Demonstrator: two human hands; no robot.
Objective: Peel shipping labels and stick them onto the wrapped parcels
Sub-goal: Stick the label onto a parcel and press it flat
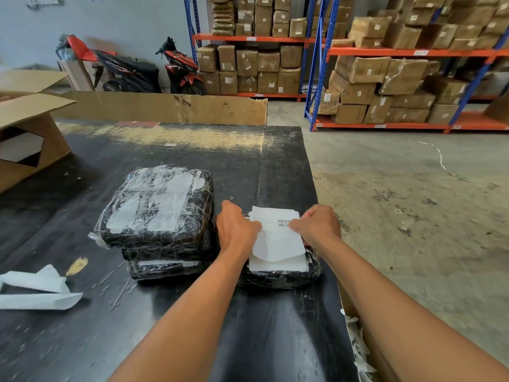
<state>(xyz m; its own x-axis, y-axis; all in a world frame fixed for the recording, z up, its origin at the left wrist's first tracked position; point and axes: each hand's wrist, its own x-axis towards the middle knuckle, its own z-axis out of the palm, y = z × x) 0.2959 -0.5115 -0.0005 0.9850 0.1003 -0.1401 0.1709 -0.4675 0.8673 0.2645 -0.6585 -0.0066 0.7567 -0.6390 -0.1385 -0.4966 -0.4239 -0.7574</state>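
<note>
From the head camera: both hands are on the shipping label (278,238), which lies on a black wrapped parcel (278,281) near the table's (192,326) right edge. The left hand (237,230) pinches the label's left edge with curled fingers, and the right hand (319,227) nips the right edge by the barcode. Just left, touching, sits a stack of wrapped parcels (157,208). White backing paper (38,290) lies well apart at far left.
</note>
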